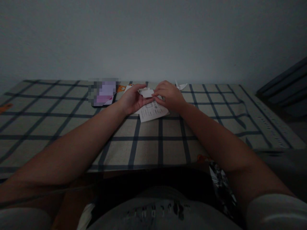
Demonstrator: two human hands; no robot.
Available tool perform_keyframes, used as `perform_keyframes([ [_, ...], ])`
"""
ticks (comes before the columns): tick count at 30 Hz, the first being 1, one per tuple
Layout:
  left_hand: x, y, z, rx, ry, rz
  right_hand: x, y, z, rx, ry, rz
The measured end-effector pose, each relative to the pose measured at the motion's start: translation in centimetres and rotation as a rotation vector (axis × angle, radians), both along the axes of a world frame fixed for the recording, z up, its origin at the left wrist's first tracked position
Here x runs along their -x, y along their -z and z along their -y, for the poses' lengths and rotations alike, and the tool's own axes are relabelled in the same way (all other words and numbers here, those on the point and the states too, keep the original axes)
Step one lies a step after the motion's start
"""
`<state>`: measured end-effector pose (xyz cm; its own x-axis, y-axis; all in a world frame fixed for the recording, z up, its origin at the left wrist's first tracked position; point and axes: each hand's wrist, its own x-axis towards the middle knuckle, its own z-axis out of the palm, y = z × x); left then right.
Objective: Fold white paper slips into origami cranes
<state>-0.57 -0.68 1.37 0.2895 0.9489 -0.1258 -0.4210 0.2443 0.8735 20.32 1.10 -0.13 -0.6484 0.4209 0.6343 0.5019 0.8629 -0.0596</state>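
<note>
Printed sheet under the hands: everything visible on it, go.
The printed sheet is white, thin and paper-like, with dark lines of print and small drawings or symbols, too small and dim to read. It lies roughly flat on the checked cloth, at a slant, its near edge running farther away toward the right. The left hand, right hand and a small white piece between them hide its far part. Whether either hand touches it cannot be told.

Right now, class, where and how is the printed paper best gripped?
I'd pinch the printed paper by its near edge, coming from the person's side: it looks thin and flat, and that edge juts out clear of the left hand and right hand.
</note>
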Motion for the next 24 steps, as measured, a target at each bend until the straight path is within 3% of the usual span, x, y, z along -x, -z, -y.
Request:
perform_keyframes([
  [6,0.0,0.8,-0.6,-0.014,0.013,-0.017,-0.2,-0.6,0.4,-0.08,0.166,0.043],
  [10,-0.3,1.4,-0.6,-0.111,-0.082,-0.093,0.0,-0.7,0.8,-0.072,0.08,0.126],
  [15,-0.5,1.3,-0.5,-0.242,-0.177,-0.149,-0.1,-0.3,0.6,-0.03,-0.005,0.072],
  [24,-0.1,2.2,-1.1,-0.305,-0.255,-0.32,-0.5,0.4,-0.9,-0.004,-0.095,0.0],
])
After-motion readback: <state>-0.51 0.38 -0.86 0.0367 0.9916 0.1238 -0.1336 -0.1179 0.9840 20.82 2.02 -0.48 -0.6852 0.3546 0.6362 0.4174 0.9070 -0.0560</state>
